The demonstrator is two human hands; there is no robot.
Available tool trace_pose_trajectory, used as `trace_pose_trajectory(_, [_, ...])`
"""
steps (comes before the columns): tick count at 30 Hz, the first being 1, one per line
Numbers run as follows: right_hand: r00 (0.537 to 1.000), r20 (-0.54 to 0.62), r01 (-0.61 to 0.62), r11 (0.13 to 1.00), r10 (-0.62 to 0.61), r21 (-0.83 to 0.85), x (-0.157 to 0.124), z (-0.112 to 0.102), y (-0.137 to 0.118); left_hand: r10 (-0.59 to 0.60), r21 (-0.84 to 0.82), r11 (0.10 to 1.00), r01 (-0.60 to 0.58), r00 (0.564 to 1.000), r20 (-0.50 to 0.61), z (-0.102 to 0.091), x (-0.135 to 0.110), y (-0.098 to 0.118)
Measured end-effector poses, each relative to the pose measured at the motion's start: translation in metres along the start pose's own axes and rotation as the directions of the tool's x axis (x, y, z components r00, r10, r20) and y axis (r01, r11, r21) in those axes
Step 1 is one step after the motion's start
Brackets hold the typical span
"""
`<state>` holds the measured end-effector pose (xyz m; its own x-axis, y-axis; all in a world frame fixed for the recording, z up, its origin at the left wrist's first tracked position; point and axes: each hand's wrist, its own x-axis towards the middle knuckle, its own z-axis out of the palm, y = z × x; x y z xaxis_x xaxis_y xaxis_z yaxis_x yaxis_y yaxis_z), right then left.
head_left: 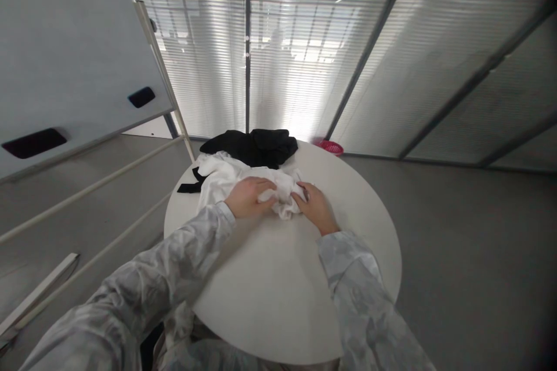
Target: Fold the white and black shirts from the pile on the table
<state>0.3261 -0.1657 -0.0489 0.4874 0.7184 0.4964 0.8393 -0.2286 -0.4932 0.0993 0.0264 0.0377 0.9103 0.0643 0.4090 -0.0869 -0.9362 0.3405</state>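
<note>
A crumpled white garment (226,177) lies on the far half of a round white table (278,284). My left hand (249,197) rests on it with fingers curled into the cloth. My right hand (315,206) pinches the bunched white fabric from the right side. Both hands meet at a small gathered wad of the garment near the table's middle. Behind the white garment sits a pile of black clothing (255,146), and a black strap (188,186) pokes out at the left.
A whiteboard on a stand (65,52) leans at the left, its legs close to the table. Glass walls with blinds (304,52) stand behind. A red basket (331,146) sits on the grey floor past the table's far edge.
</note>
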Motion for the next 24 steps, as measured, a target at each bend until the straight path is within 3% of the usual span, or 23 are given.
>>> trace_pose_trajectory(3, [1.000,0.007,0.010,0.998,-0.010,-0.055,-0.001,0.001,0.004,-0.143,0.132,0.979,0.158,0.983,-0.116,-0.025,-0.003,-0.034])
trace_pose_trajectory(6, [0.999,-0.013,0.042,0.991,-0.044,-0.129,-0.001,0.001,0.007,-0.327,0.235,0.914,0.331,0.943,-0.058,-0.031,-0.011,-0.059])
trace_pose_trajectory(8, [0.998,-0.035,0.040,0.984,-0.047,-0.172,-0.001,0.000,0.010,-0.427,0.263,0.873,0.411,0.904,0.007,-0.025,-0.017,-0.062])
trace_pose_trajectory(10, [0.997,-0.061,0.026,0.979,-0.039,-0.200,0.000,-0.001,0.013,-0.452,0.287,0.860,0.422,0.891,0.047,-0.014,-0.022,-0.054])
trace_pose_trajectory(13, [0.984,-0.175,-0.010,0.977,-0.028,-0.214,0.001,-0.002,0.019,-0.420,0.331,0.865,0.377,0.905,0.066,0.002,-0.023,-0.030])
trace_pose_trajectory(17, [0.952,-0.304,-0.065,0.992,0.028,-0.111,0.003,-0.003,0.029,-0.416,0.368,0.861,0.351,0.902,0.113,0.013,-0.020,0.004])
trace_pose_trajectory(21, [0.963,-0.240,-0.111,0.992,0.122,0.061,0.002,-0.006,0.033,-0.375,0.337,0.899,0.279,0.889,0.264,0.004,-0.021,0.027])
trace_pose_trajectory(24, [0.974,-0.158,-0.145,0.983,0.161,0.108,0.001,-0.010,0.032,-0.249,0.191,0.964,0.183,0.872,0.422,-0.014,-0.023,0.027])
